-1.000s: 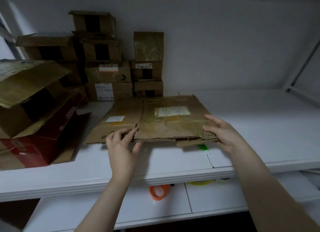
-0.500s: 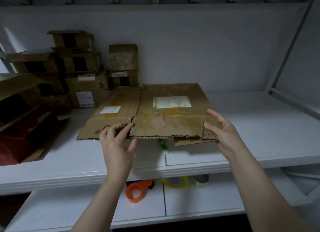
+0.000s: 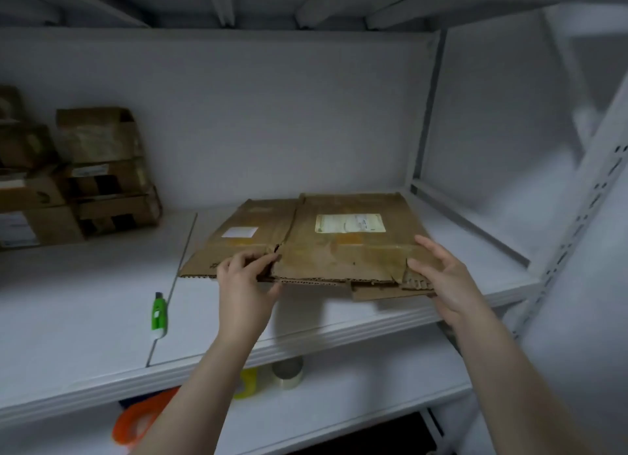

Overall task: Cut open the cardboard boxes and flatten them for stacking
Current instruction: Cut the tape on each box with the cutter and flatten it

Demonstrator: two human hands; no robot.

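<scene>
At the shelf's (image 3: pixel 85 318) back-left corner several cardboard boxes (image 3: pixel 102 169) stand stacked and, by the look of them, not yet cut or flattened, while a green utility knife (image 3: pixel 159 315) lies untouched near the front edge. Right of it the left hand (image 3: pixel 243 284) curls its fingers over the near edge of a flattened box (image 3: pixel 339 247), pinching it. The right hand (image 3: pixel 438 278) lies with straight, slightly spread fingers against the near right corner. One box looks done and ready to set down for stacking; most of the job remains.
</scene>
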